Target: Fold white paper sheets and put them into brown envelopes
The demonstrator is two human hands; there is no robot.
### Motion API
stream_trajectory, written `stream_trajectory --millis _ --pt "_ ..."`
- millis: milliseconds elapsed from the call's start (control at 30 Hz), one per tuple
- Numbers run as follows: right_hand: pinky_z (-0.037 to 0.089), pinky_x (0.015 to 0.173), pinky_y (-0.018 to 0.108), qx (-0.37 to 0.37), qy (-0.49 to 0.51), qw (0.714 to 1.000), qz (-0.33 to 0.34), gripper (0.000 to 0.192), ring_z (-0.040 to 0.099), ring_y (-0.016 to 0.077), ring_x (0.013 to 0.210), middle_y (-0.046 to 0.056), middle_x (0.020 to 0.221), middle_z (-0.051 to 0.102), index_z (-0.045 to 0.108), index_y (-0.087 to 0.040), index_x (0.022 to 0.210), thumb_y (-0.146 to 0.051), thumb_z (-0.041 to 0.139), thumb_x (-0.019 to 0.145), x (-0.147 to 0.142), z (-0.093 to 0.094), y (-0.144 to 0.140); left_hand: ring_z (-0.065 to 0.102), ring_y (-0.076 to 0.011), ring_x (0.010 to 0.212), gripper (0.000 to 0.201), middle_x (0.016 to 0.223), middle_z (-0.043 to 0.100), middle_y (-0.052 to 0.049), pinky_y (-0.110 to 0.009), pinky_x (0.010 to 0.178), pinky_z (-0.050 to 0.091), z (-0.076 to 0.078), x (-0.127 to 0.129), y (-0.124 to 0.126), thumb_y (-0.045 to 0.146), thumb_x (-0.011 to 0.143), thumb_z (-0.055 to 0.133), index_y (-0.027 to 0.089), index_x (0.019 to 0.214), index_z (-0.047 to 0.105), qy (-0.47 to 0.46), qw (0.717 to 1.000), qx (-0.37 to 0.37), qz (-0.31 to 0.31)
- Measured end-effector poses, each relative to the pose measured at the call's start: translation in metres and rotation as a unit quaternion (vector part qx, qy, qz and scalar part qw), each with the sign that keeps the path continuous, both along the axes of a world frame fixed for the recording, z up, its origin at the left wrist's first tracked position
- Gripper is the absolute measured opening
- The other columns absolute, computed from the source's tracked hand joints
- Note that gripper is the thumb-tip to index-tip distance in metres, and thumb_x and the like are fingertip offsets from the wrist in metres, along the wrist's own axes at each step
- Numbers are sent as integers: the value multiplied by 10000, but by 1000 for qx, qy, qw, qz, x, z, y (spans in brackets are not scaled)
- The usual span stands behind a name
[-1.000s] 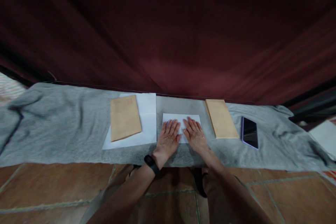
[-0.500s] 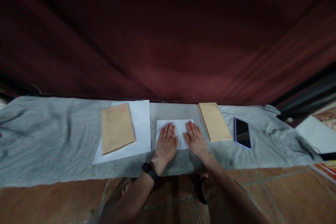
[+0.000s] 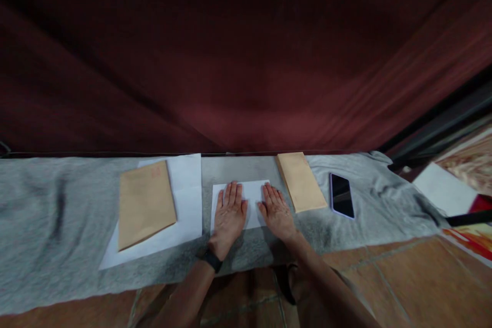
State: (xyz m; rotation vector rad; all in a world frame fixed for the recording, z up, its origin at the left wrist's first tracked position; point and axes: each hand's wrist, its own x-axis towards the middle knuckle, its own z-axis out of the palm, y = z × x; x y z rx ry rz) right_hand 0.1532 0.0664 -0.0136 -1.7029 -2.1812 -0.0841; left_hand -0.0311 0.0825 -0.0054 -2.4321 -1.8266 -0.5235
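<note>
Two hands are laid flat and well apart, palms down, fingers stretched: the left hand (image 3: pixel 229 215) and right hand (image 3: pixel 278 215) are pressed on a small white sheet (image 3: pixel 251 204), lower centre of the frame. Right of it, a brown packet (image 3: pixel 303 184) and phone (image 3: pixel 342 196) are seen; lower left, a larger paper (image 3: pixel 188 189) is partly covered by a brown envelope (image 3: pixel 146 205)

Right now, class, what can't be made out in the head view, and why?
In the head view:
Small white sheet: parts covered by the left hand and right hand.
Large white sheet: part covered by the left brown envelope.
Red print on that envelope: too small and blurred to read.
Gray cloth: cut off by the left picture edge.
</note>
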Motion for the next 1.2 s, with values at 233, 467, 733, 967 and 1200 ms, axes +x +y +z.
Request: stream_trajectory --millis 233,467,733,967,1200 --pt "314 1213 480 -13 35 999 -24 526 392 275 1462 157 1552 448 441 -69 1502 -319 372 1045 -13 18 4 289 -301 1514 573 1599 380 -138 -564 1227 232 1 -10 0 360 1012 311 135 1533 391 10 1000 -6 23" --pt "293 1238 413 -35 63 994 87 500 366 196 1477 76 1573 432 418 -133 1525 -329 353 1070 -49 19 4 229 -275 1537 585 1606 388 -109 -544 1233 228 3 -13 1 201 963 325 160 1543 386 28 999 -31 -31" --pt "300 1217 468 -18 24 999 38 490 375 241 1473 102 1576 416 448 -162 1511 -352 401 1062 -45 9 7 298 -275 1512 551 1598 391 -127 -499 1236 250 11 -17 -2 258 995 311 120 1515 432 36 998 -41 -21" --pt "293 1206 473 -21 -6 1000 -20 535 333 261 1494 141 1595 376 383 -126 1543 -364 373 1063 -29 4 8 310 -284 1507 574 1585 398 -169 -535 1216 275 3 -27 -6 333 1012 310 100 1531 390 6 1000 -11 4" --pt "310 1190 469 -14 -16 998 -54 580 371 292 1470 174 1589 381 368 -75 1544 -399 334 1064 -9 -1 5 306 -309 1506 597 1579 403 -195 -539 1209 290 -3 -30 -9 361 1010 317 62 1521 389 -15 999 -6 29"
